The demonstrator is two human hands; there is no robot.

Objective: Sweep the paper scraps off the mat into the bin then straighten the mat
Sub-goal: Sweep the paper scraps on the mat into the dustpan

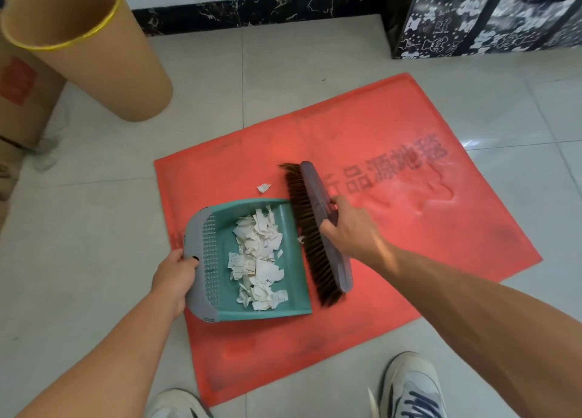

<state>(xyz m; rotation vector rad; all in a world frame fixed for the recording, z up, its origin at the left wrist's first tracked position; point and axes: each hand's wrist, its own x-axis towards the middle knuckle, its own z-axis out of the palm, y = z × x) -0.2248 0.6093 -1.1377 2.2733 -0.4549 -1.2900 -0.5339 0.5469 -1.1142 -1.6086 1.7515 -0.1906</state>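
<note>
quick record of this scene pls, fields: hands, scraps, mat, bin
left hand: grips dustpan at its grey back edge
right hand: grips brush, bristles at the pan's mouth
scraps: most piled in the dustpan; stray scrap on the mat beyond the pan
mat: red, lying askew on the tiles
bin: tan, upright, far left, off the mat
</note>
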